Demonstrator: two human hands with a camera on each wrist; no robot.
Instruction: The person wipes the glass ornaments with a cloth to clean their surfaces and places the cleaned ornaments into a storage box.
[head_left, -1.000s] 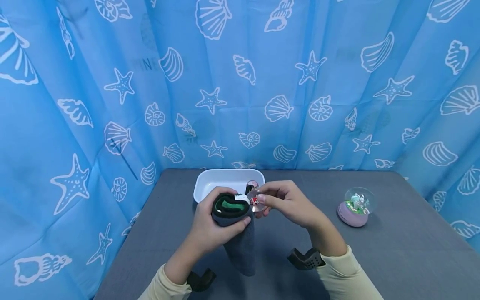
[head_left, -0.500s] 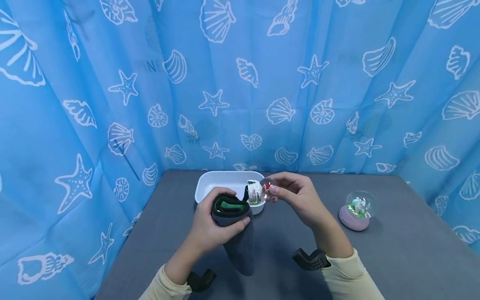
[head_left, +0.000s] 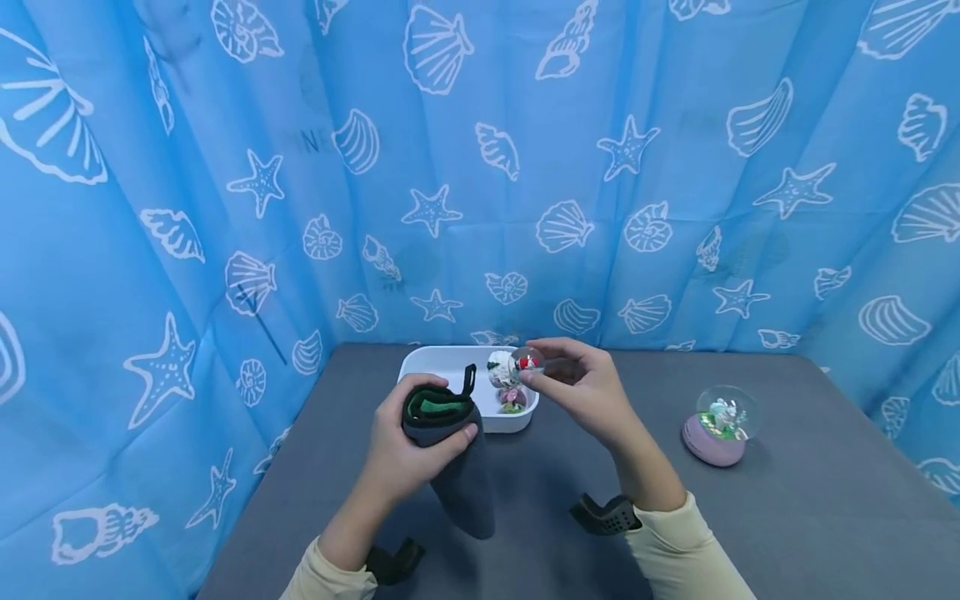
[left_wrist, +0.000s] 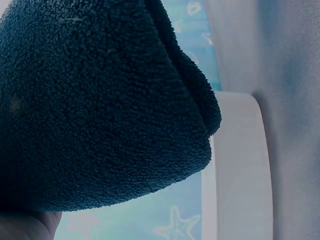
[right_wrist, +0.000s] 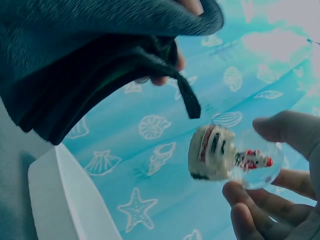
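My left hand [head_left: 390, 458] grips a folded dark grey towel [head_left: 465, 487], its green inner layers and black hanging loop showing at the top. In the left wrist view the towel [left_wrist: 110, 115] fills much of the picture. Between thumb and fingers, my right hand [head_left: 581, 387] holds a small snow globe [right_wrist: 212, 152] by its glass ball; the globe lies sideways, white base pointing left, a red and white figure inside. It overlaps the right end of a white tray [head_left: 431, 360] in the head view. Inside that tray, a second globe with a pink figure [head_left: 513, 398] shows.
A larger snow globe with a purple base [head_left: 714, 442] stands on the grey tabletop [head_left: 810, 500] at the right. Behind the table hangs a blue curtain [head_left: 525, 167] with white shells and starfish. The tray's side wall [left_wrist: 245, 175] is close beyond the towel.
The small globe has moved away from the towel, up over the tray's right end, with its base turned. The towel has shifted slightly left, and the pink-figure globe is in fuller view.
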